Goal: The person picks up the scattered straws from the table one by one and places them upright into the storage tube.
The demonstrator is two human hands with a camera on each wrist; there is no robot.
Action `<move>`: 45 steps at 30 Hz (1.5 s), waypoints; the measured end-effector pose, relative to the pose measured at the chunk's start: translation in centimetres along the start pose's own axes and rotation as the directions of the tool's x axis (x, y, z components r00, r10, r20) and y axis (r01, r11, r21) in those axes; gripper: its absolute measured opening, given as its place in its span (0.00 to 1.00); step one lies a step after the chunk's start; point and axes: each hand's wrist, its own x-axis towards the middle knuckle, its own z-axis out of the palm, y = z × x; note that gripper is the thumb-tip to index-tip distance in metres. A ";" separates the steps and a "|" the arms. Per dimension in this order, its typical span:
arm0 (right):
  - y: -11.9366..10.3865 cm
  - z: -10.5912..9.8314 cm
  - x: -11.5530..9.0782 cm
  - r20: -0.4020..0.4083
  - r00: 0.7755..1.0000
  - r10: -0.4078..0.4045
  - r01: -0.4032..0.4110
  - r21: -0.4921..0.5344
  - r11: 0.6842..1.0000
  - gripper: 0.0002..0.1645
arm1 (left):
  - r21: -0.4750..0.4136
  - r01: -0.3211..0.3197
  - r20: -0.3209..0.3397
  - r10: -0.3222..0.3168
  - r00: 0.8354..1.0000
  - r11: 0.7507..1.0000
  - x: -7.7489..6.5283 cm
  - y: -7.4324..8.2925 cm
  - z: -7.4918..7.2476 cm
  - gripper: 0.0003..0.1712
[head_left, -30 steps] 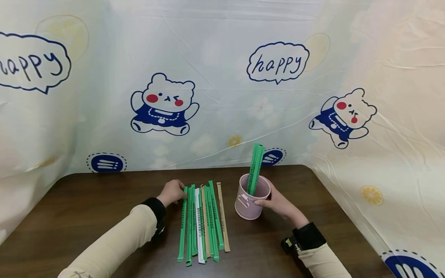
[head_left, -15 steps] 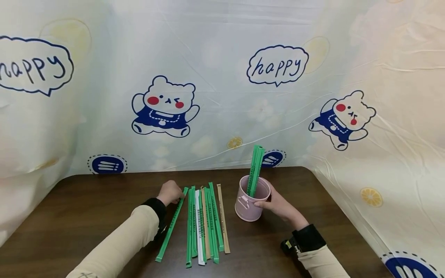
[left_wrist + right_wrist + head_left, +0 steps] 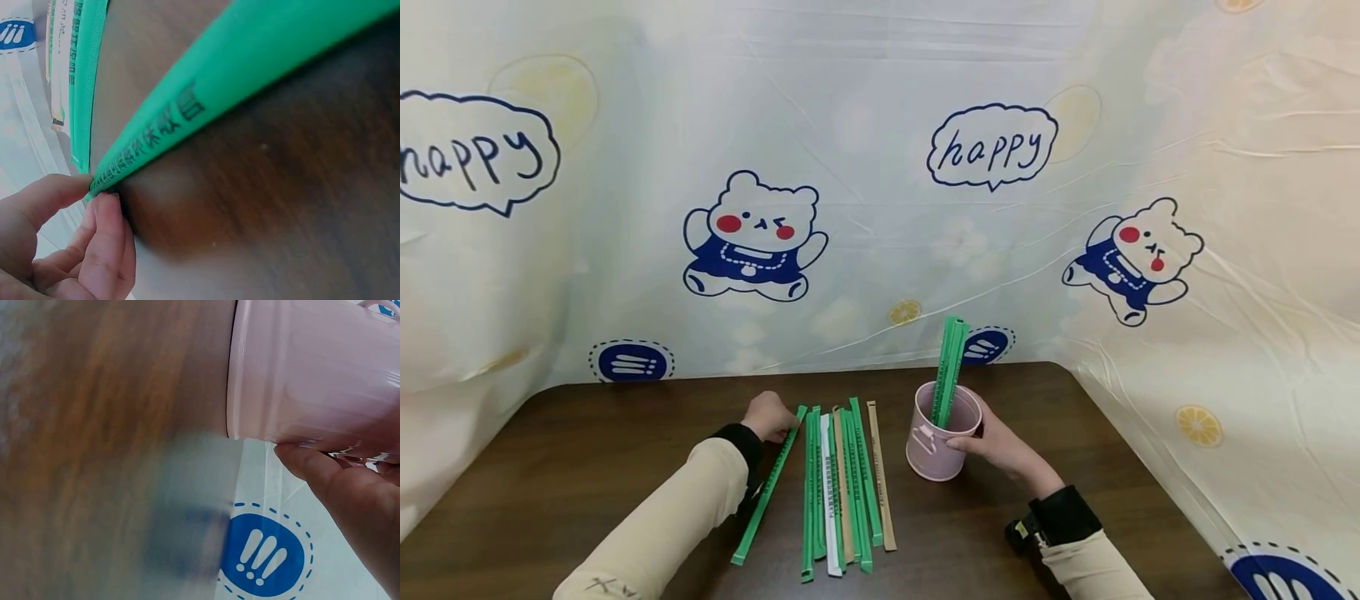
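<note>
In the head view my left hand (image 3: 769, 417) pinches the far end of a green wrapped straw (image 3: 767, 492), which slants away from the row. Thumb and fingertips meet on its tip in the left wrist view, and dark printed characters run along the green wrapper (image 3: 169, 119). Beside it lies a row of straws: several green ones (image 3: 808, 500), a white one (image 3: 831, 500) and tan ones (image 3: 882, 483). My right hand (image 3: 1000, 442) grips a small pink bucket (image 3: 934, 450) from its right side. Green straws (image 3: 951, 358) lean upright inside the bucket.
The dark wooden table (image 3: 587, 483) carries everything. Behind and to the right hangs a pale printed curtain (image 3: 880, 208) with bears and "happy" bubbles, meeting the table's far edge.
My left hand has taken the leftmost green straw by its far end, and its near end has swung left, apart from the row. The right hand and bucket stay in place.
</note>
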 end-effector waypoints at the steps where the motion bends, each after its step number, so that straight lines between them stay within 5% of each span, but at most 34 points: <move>1: 0.0 0.0 0.0 0.001 1.000 -0.005 0.005 0.002 1.000 0.54 | -0.013 0.005 0.003 -0.005 1.000 1.000 0.1 0.1 -0.1 0.08; 4: -0.2 0.0 0.0 0.001 1.000 -0.009 0.009 0.008 1.000 0.54 | -0.082 0.025 0.019 -0.023 1.000 0.996 0.2 0.6 -0.6 0.06; 9: -0.4 -0.1 0.0 0.008 1.000 0.005 -0.005 0.003 1.000 0.55 | -0.134 0.035 0.043 -0.029 0.999 0.990 0.7 2.1 -1.9 0.17; 11: -0.3 -0.1 0.0 0.009 1.000 0.005 -0.005 0.004 1.000 0.55 | -0.133 0.021 0.047 -0.015 0.999 0.991 0.9 2.8 -2.4 0.12; 18: -0.3 0.1 0.0 0.005 0.999 0.032 -0.032 0.002 0.999 0.54 | -0.190 -0.161 0.079 0.178 0.981 0.969 0.6 5.4 -3.7 0.16; 29: -0.4 0.0 0.0 0.012 1.000 0.015 -0.015 0.008 1.000 0.53 | -0.286 -0.262 -0.013 0.270 0.963 0.922 -0.3 11.8 -6.7 0.22; 32: -0.3 -0.1 0.1 0.006 1.000 0.008 -0.008 -0.005 1.000 0.53 | -0.379 -0.304 -0.077 0.298 0.951 0.874 -1.0 14.4 -7.5 0.22; 39: -0.1 -0.1 0.1 0.004 1.000 0.007 -0.007 0.003 1.000 0.54 | -0.602 -0.386 -0.197 0.339 0.920 0.699 -3.2 19.5 -6.7 0.21; 42: -0.2 -0.1 0.1 0.005 1.000 0.003 -0.003 0.001 1.000 0.54 | -0.624 -0.421 -0.217 0.372 0.903 0.658 -3.9 20.8 -5.8 0.20; 45: -0.3 -0.1 0.0 0.006 1.000 0.007 -0.007 0.000 1.000 0.54 | -0.613 -0.459 -0.234 0.407 0.883 0.643 -4.4 21.7 -5.2 0.20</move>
